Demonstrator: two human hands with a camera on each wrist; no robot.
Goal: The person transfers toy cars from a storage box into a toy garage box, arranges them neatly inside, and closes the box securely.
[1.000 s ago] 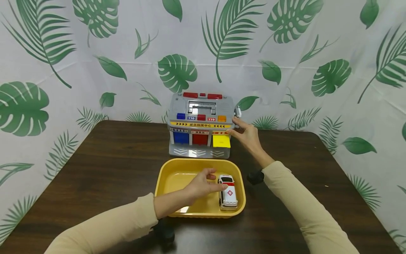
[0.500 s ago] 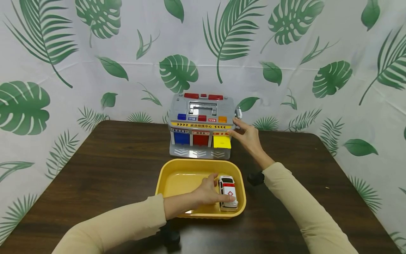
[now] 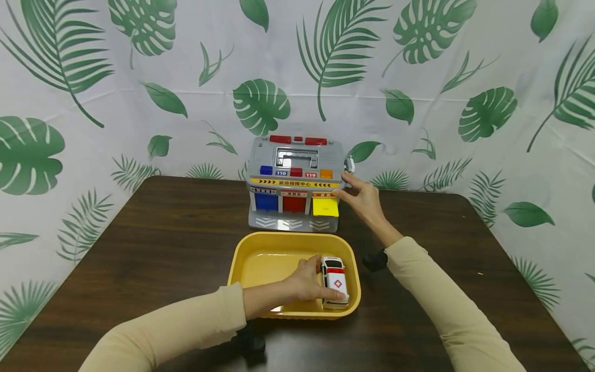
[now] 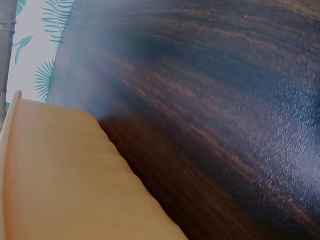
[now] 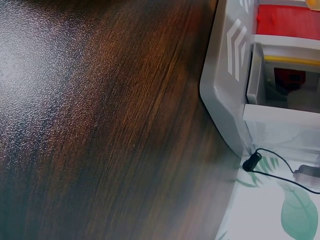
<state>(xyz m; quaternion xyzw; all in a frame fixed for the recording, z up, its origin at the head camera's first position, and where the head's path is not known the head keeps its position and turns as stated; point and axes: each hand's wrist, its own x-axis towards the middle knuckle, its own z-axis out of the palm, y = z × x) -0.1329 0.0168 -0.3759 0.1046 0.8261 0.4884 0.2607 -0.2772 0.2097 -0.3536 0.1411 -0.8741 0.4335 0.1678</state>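
Note:
In the head view, a white toy ambulance (image 3: 335,280) with a red band and cross lies in the right end of a yellow tray (image 3: 239,248). My left hand (image 3: 307,283) grips it, thumb across the rear of its roof and fingers at its left side. Behind the tray stands a grey toy emergency station (image 3: 293,181) with blue and red doors. Its yellow door (image 3: 325,207) at the right is raised outward. My right hand (image 3: 364,199) pinches the station's right front roof edge. Neither wrist view shows fingers.
The dark wooden table (image 3: 186,232) ends at a leaf-print cloth (image 3: 195,103). In the right wrist view, the bay under the raised door is open with something red (image 5: 290,79) inside, and a thin black cord (image 5: 280,172) lies behind the station.
My left hand has moved right and down onto the ambulance and closed on it, its thumb shifting to the rear of the roof. The right hand stays on the station.

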